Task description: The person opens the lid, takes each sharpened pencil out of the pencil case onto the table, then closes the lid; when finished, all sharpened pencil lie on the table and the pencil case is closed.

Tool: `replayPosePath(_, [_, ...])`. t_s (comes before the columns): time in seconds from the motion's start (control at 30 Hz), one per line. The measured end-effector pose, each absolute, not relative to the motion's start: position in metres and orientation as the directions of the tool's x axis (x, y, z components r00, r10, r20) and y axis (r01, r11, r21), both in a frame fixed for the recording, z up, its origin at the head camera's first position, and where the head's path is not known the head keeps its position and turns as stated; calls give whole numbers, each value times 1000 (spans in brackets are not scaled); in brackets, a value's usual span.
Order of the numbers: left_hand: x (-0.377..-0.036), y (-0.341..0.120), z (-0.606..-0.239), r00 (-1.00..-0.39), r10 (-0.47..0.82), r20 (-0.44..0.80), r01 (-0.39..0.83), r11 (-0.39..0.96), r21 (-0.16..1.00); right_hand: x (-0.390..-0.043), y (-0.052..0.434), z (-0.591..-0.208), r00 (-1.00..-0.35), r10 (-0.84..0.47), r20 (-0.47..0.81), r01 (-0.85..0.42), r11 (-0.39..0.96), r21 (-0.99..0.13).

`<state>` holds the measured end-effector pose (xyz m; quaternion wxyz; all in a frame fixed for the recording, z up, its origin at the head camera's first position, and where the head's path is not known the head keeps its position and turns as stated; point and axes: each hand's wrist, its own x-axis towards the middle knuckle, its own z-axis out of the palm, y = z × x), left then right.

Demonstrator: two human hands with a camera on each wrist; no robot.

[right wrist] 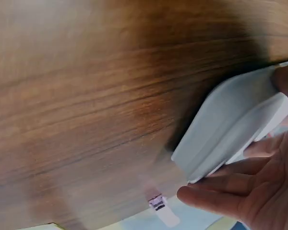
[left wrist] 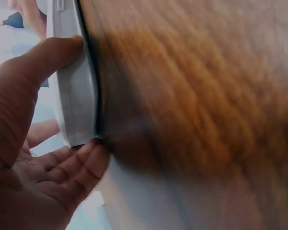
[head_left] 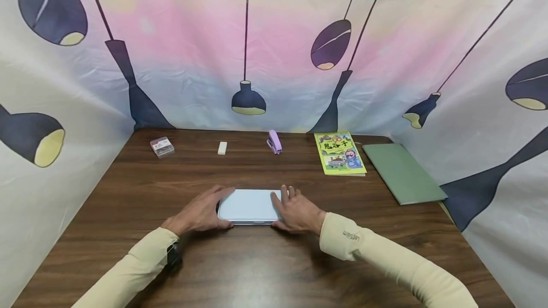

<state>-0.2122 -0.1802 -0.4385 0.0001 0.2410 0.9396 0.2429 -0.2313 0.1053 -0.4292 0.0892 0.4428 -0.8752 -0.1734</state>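
Note:
A flat, white lidded case [head_left: 248,206] with rounded corners lies on the table in front of me, its lid down. At its left end my left hand [head_left: 204,209] grips it, thumb on the front side and fingers round the far corner. My right hand [head_left: 298,210] holds the right end, thumb at the front edge and fingers over the top and far side. In the left wrist view the thumb presses the side wall of the case [left wrist: 77,100]. The right wrist view shows the case's rounded end [right wrist: 230,120] between thumb and fingers.
Along the back of the brown table [head_left: 257,265] lie a small clear box [head_left: 162,147], a white eraser [head_left: 222,148], a purple stapler [head_left: 274,142] and a yellow booklet [head_left: 340,154]. A green folder [head_left: 404,173] lies at the right edge. Printed cloth hangs behind.

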Motion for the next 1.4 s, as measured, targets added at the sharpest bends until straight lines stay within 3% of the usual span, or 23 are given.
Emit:
replayPosePath(0.13, [-216, -180, -444, -871, 466, 158, 479, 732, 485, -232, 104, -436, -540, -841, 23, -678, 451, 580])
replayPosePath(0.3, [-216, -179, -449, -865, 469, 178, 490, 710, 506, -231, 106, -445, -486, -873, 40, -617, 375, 692])
replayPosePath(0.8, [-221, -182, -448, -862, 457, 218, 499, 696, 517, -235, 97, -455, -345, -907, 240, -554, 403, 728])
replayPosePath(0.97, [-217, -180, -450, -872, 445, 203, 482, 713, 509, -233, 93, -460, -321, -916, 238, -530, 383, 757])
replayPosePath(1.4, [-215, -181, -451, -881, 429, 201, 468, 721, 511, -236, 88, -469, -173, -954, 247, -373, 295, 880])
